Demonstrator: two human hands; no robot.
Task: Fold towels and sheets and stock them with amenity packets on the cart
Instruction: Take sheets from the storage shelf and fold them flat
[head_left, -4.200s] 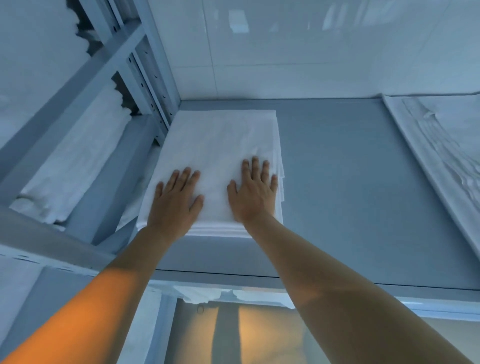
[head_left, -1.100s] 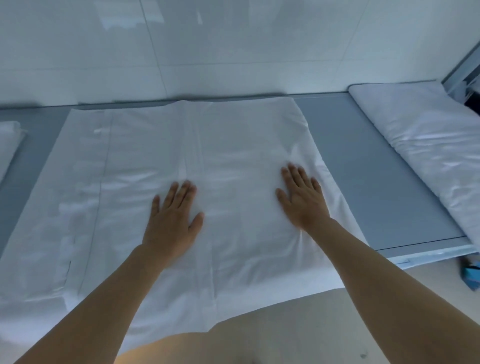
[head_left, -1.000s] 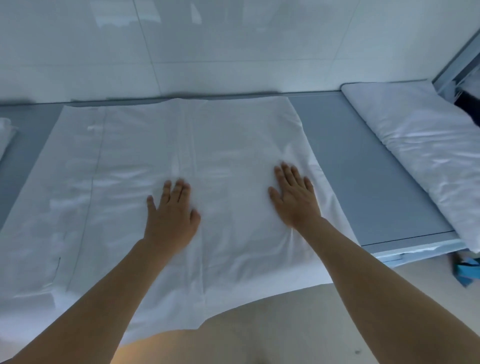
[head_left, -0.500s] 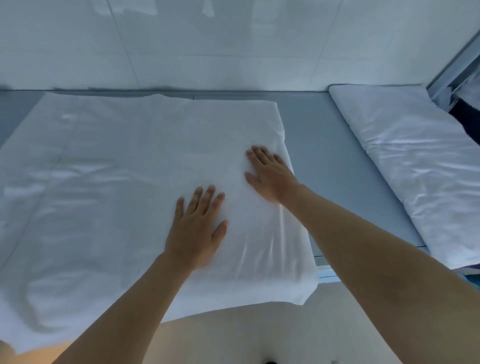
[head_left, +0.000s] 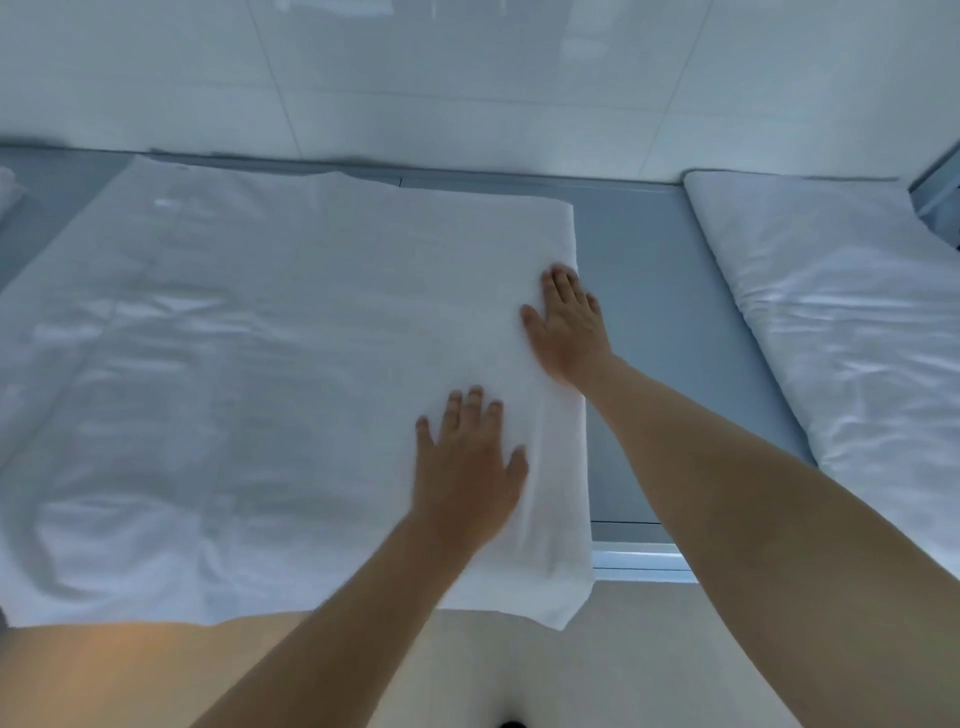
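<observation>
A large white sheet (head_left: 234, 374) lies spread over the grey table (head_left: 660, 332), with its near edge hanging over the front. Its right side is a straight folded edge. My left hand (head_left: 467, 467) lies flat, palm down, on the sheet near that edge. My right hand (head_left: 569, 322) presses flat further back, right at the folded edge, fingers straight. Neither hand grips the cloth.
A second white bundle of linen (head_left: 852, 332) lies on the table's right end. A tiled wall (head_left: 467, 78) stands directly behind the table. A metal frame post (head_left: 935, 182) shows at the far right. Beige floor (head_left: 519, 675) lies below the table's front edge.
Earlier both hands pressed a small folded stack on a shelf. Since a second ago both hands have slid rightward across the spread sheet to its folded right edge.
</observation>
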